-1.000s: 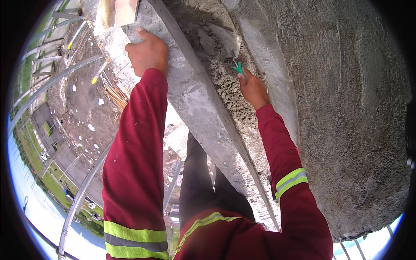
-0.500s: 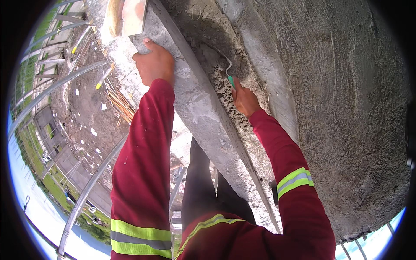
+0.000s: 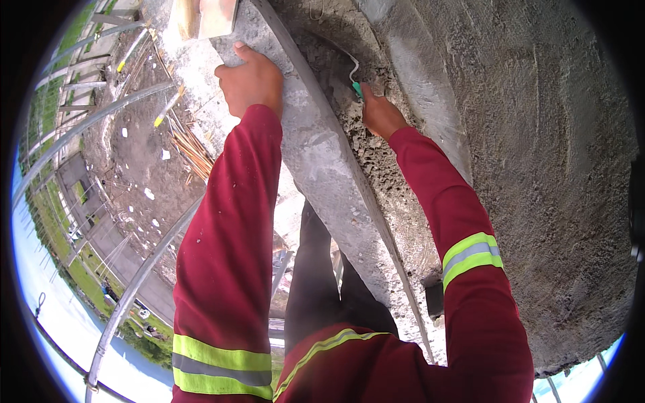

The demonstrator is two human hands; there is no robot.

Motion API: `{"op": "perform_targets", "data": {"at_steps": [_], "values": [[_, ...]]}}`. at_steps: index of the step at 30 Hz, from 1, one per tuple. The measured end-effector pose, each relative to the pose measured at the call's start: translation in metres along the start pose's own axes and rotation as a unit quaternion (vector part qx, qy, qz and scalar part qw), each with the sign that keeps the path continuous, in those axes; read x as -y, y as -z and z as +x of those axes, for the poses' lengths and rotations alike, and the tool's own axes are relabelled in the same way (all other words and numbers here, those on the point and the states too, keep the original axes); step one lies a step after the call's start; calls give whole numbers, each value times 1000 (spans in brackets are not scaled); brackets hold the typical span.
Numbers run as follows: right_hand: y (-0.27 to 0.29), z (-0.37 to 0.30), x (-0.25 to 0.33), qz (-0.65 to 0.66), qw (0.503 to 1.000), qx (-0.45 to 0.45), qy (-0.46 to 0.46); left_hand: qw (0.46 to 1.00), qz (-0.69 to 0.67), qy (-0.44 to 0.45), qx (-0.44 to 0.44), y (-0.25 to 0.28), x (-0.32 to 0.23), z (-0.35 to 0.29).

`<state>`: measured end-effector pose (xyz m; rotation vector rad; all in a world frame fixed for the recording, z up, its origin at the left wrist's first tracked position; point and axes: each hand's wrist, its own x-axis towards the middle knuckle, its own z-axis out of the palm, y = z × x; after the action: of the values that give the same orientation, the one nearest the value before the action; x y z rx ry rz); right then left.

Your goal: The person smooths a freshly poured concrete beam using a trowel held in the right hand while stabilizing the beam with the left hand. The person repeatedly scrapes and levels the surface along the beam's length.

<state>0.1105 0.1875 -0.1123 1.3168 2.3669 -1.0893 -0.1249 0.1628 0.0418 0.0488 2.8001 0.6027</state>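
Observation:
My right hand (image 3: 384, 114) is closed round the green handle of a small trowel (image 3: 358, 88). The trowel's thin bent metal neck (image 3: 353, 64) reaches forward, and its blade is hard to make out against the dark wet mortar (image 3: 329, 74). This mortar lies in a trough between a long grey cement-smeared board (image 3: 312, 161) and the curved wall. On the board's outer side, my left hand (image 3: 252, 82) rests with its thumb forward and fingers bent over the edge, their tips hidden. Just beyond it lies a flat pale rectangular piece (image 3: 218, 19) beside a rounded wooden bar (image 3: 187, 17).
A rough, rounded cement wall (image 3: 544, 168) fills the right side. Metal scaffold tubes (image 3: 127, 295) run along the left, above ground with debris and a bundle of thin sticks (image 3: 191, 153). A dark block (image 3: 434, 299) sits beside my right forearm.
Both hands appear slightly higher in the picture, and the whole view has shifted a little. My right hand still holds the trowel, and my left hand keeps its place on the board.

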Motion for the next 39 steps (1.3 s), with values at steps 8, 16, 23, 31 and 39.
{"op": "perform_targets", "data": {"at_steps": [8,16,23,31,39], "values": [[25,-159,-43,44,983,154,-94,1000,4,-1,-2,-2,0,5],[-74,-340,-87,285,916,-52,-277,1000,8,-6,1,-1,1,1],[-150,-370,-108,362,855,10,-373,1000,-1,-14,-3,-1,2,4],[-92,-176,-94,411,877,114,-221,1000,-10,-19,1,-2,2,3],[-26,-73,-87,280,938,162,-126,1000,-17,3,24,3,-2,0]]}}
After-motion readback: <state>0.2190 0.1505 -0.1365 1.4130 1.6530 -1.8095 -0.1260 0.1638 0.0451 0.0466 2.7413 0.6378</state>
